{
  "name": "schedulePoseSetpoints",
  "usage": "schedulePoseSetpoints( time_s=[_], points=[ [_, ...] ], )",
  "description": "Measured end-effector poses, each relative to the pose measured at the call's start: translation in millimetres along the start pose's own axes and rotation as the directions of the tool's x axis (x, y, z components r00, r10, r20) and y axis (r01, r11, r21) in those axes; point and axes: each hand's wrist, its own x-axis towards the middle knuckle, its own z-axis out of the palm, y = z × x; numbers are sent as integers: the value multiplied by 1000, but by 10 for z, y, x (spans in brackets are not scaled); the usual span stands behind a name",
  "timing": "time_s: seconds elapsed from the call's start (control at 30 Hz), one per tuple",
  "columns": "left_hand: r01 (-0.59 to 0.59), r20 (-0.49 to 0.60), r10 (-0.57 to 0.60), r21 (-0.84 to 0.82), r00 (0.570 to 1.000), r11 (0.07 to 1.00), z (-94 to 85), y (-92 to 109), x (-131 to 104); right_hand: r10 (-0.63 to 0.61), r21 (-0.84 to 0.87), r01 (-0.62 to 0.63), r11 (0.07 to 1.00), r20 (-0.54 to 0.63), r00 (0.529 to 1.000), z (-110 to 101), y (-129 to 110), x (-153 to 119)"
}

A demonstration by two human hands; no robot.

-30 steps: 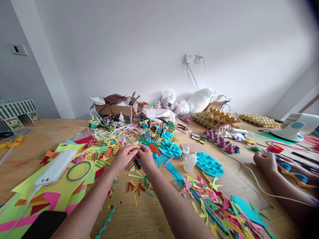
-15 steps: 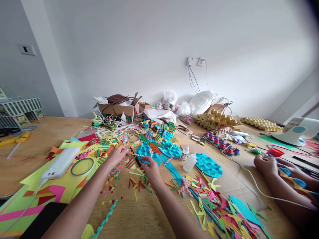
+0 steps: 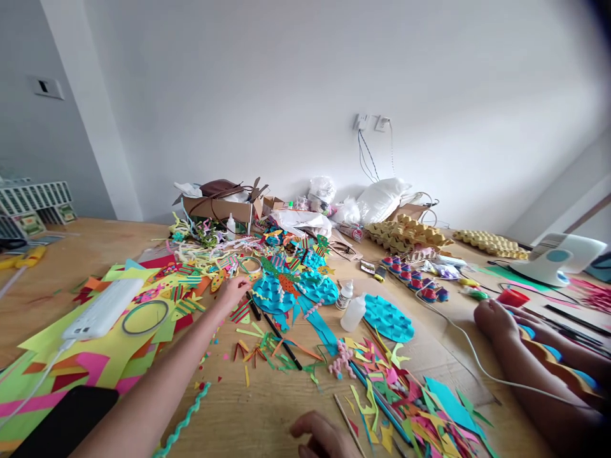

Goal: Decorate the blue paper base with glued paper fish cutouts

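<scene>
My left hand reaches over the table with its fingers pinched together at the left side of a blue egg-carton piece. Whatever lies between those fingertips is too small to make out. A pale yellow twisted strip lies on the blue piece close by. Orange and green paper shapes sit on top, and blue paper strips trail toward me. Low in the view, my right hand is partly cut off, its fingers loosely bent and apart with nothing seen in them. A thin stick lies beside it.
White glue bottles stand beside another blue carton piece. A black pen lies among paper scraps. To the left are a white power bank, a tape roll and a phone. Another person's hands hold a painted carton strip at right.
My right hand has pulled away from the blue carton piece, down toward the bottom edge, uncovering the black pen. My left hand stays near the carton. The view has shifted slightly.
</scene>
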Motion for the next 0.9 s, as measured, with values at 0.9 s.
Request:
schedulePoseSetpoints(
  time_s=[0.9],
  points=[
    [-274,134,291,-135,947,952,152,289,30,-10,-72,5,997,-70,998,130,130,330]
  ],
)
